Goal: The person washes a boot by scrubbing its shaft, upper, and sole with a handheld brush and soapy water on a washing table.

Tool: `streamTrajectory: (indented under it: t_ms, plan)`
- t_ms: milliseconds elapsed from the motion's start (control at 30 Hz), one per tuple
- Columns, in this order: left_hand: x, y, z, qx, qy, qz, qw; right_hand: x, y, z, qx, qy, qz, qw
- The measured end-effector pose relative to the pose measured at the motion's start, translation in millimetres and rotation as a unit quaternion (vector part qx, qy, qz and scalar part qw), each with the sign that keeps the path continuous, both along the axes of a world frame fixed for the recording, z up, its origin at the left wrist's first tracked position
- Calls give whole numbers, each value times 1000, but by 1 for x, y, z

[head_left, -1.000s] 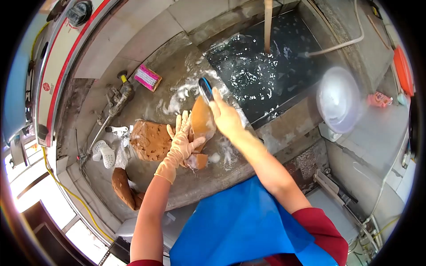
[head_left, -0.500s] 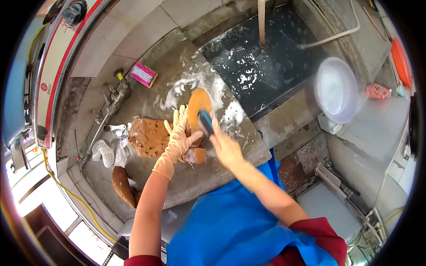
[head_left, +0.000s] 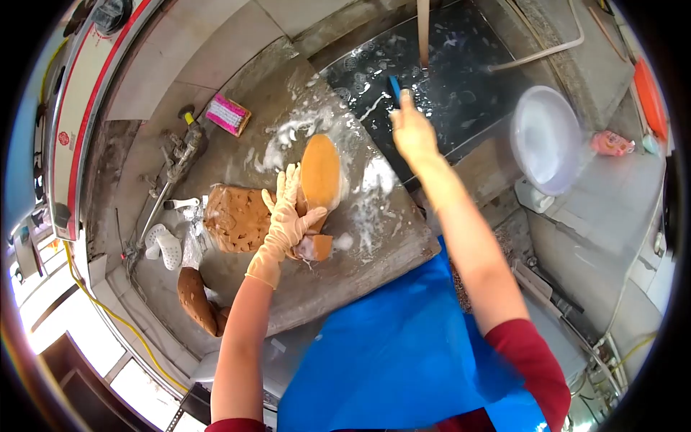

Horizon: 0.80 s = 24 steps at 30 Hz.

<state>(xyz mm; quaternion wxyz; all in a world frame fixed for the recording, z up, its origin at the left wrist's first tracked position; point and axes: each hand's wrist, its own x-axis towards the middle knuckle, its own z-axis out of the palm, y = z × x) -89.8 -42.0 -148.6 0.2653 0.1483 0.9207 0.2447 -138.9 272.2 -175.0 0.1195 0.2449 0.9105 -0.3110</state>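
A brown boot [head_left: 237, 218] lies on its side on the wet stone slab, its tan sole [head_left: 320, 171] turned up. My left hand [head_left: 286, 222], in a pale rubber glove, presses on the boot beside the sole and heel, fingers spread. My bare right hand [head_left: 414, 133] is closed round a blue brush [head_left: 394, 88] over the near edge of the dark water basin; the brush's far side is hidden. White suds [head_left: 288, 137] lie on the slab around the sole. A second brown boot [head_left: 196, 299] rests at the slab's lower left.
A pink and white brush [head_left: 228, 115] lies near the tap [head_left: 186, 153]. White perforated clogs [head_left: 170, 248] sit at the left. A wooden stick [head_left: 423, 36] stands in the water basin [head_left: 482, 93]. To the right are a pale plastic bowl [head_left: 545, 140] and a hose [head_left: 536, 57].
My right hand has moved the blue brush from the sole up and right to the water. My left hand has stayed on the boot.
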Motion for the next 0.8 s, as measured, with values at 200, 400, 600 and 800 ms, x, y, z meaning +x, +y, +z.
streamTrajectory:
  t_ms: [200,400,600,800]
  plan:
    - [-1,-7,-10,27,-4,19,999,26,66,-113,152,-213,177,949]
    - [1,-3,6,75,4,33,997,42,55,-73,49,-145,108,982]
    - [32,-3,52,39,24,109,993,130,-38,63,-95,33,168,981]
    - [53,23,46,98,-60,315,942,109,-100,47,-115,45,338,933]
